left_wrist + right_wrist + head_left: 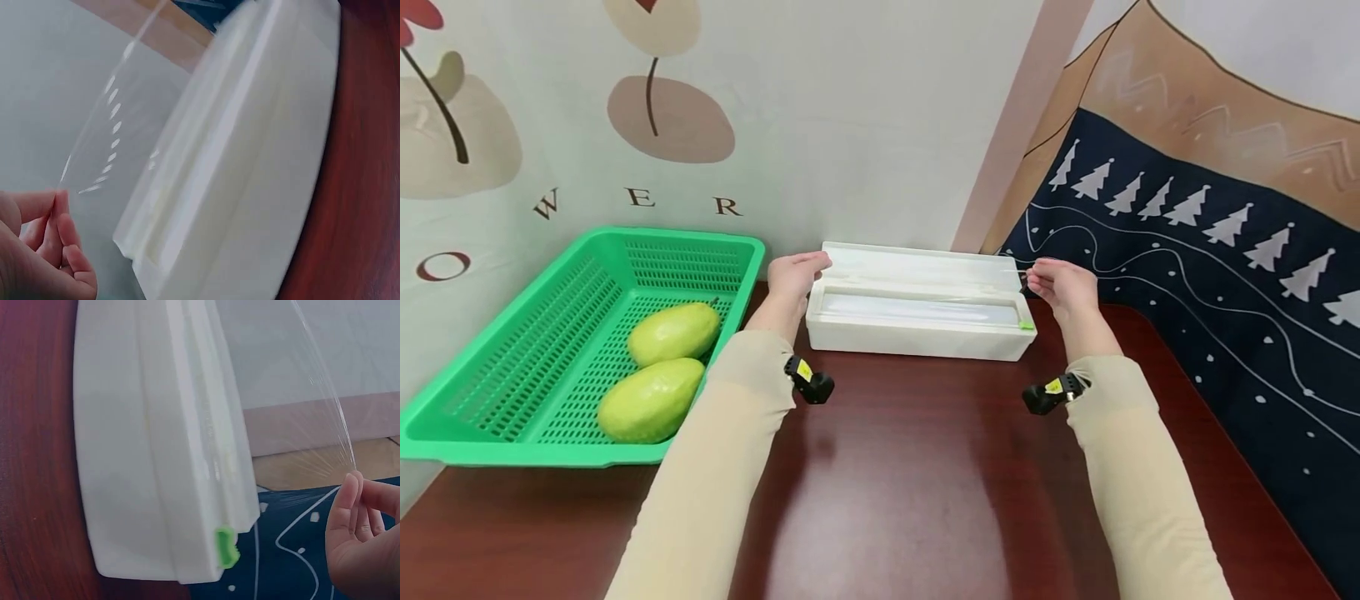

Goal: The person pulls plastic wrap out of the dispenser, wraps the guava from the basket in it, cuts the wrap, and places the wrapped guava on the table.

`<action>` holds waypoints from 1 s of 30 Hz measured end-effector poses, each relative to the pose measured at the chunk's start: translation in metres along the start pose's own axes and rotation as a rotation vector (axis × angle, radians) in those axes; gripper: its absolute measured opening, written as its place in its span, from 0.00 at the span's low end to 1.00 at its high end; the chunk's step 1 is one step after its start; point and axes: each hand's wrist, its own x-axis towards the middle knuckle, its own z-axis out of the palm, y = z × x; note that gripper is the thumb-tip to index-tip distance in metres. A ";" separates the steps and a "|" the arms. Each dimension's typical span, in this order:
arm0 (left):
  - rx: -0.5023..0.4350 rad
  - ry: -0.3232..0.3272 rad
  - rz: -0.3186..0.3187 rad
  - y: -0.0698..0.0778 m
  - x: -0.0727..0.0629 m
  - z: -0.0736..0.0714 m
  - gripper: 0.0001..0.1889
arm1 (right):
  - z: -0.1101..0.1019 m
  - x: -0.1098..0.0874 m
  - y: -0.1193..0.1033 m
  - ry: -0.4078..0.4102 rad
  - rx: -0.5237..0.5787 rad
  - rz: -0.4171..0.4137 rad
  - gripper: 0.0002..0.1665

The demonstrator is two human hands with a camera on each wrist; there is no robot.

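A long white cling film dispenser [917, 340] stands on the table with its lid [917, 265] raised at the back. Clear cling film [115, 112] rises out of it, its free edge stretched between both hands. My left hand [792, 281] pinches one corner of that film between thumb and fingers, off the dispenser's left end. Off the right end, my right hand [1063, 287] pinches the opposite corner, where creases fan out from the fingertips. A small green slide cutter [226, 548] sits at the dispenser's right end.
To the left is a green plastic basket [542, 454] holding two yellow-green oval fruits [673, 333]. A pale printed cloth [850, 125] hangs behind the dark red-brown table [895, 500], and a navy patterned cloth [1210, 308] borders its right side.
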 end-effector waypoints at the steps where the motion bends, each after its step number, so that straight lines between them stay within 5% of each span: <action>1: -0.018 0.004 0.009 0.001 -0.001 0.000 0.17 | -0.001 -0.002 -0.001 -0.006 0.006 -0.004 0.12; 30: -0.119 -0.006 0.111 0.050 -0.040 -0.006 0.17 | -0.008 -0.046 -0.050 -0.090 -0.033 -0.164 0.09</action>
